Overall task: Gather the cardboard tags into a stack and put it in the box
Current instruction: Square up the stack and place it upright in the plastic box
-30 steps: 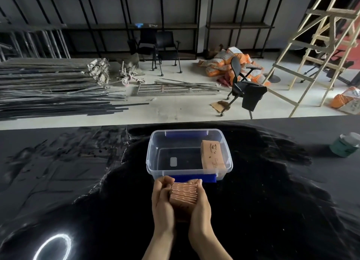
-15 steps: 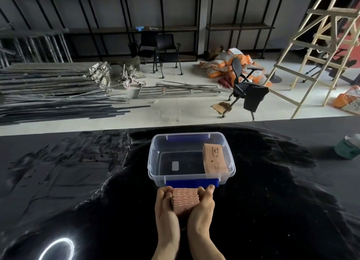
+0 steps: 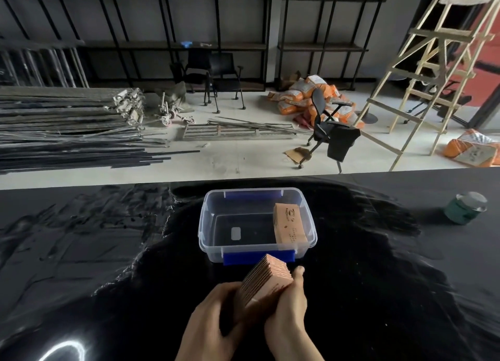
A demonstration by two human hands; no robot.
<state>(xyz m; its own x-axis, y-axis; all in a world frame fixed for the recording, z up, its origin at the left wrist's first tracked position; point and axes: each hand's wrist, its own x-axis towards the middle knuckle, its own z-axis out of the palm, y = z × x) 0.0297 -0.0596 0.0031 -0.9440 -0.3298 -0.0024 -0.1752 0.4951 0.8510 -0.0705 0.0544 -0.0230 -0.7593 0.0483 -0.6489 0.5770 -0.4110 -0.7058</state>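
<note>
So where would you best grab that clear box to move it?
Probably by the box rim at its two short ends, coming from above: blue latches sit on the long sides, and tags lean inside at the right, so keep it level.

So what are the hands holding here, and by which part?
A stack of tags, clamped between both hands: left hand on its left face, right hand on its right face. It sits short of the box.

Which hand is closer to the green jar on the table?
The right hand. It holds the tag stack from the side that faces the green jar, which sits far off to the right. The left hand grips the stack's other side, farther away.
</note>
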